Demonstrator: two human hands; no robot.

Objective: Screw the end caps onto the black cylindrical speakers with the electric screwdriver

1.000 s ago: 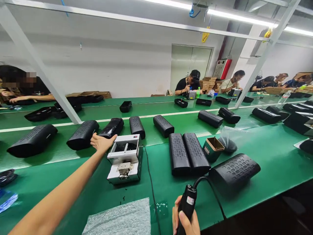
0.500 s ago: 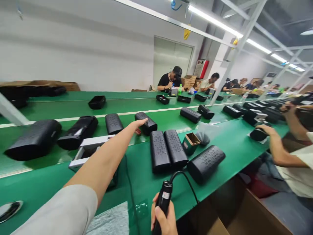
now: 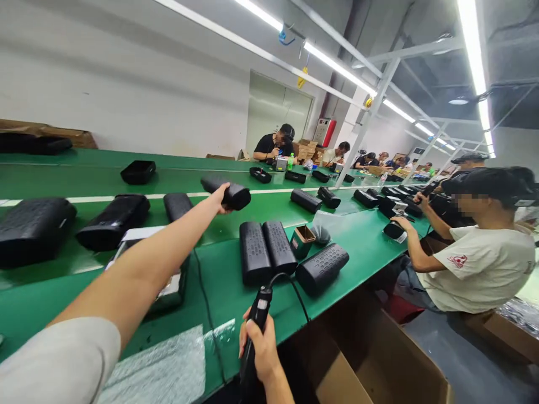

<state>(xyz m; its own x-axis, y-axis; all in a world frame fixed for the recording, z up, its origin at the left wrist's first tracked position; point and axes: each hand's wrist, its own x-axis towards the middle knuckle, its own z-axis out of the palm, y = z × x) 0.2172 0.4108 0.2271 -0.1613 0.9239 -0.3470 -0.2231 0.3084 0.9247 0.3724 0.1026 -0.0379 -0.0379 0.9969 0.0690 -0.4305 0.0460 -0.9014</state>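
My left hand is stretched far forward over the green belt, its fingers closed round a black textured case that looks lifted. Near the bottom centre, my right hand is wrapped round a black cylindrical tool with a cable at its top end. Two black cases stand side by side on the green table beyond the tool. A third case lies tilted to their right, near a small green open box.
More black cases rest along the belt at left. A bubble-wrap sheet lies at the table's front. A large cardboard box is below the edge. At right a person handles a black part; others sit across the belt.
My left hand has closed on the black case and raised it from the belt. The view has turned right, showing more of the person there. My right hand still holds the tool.
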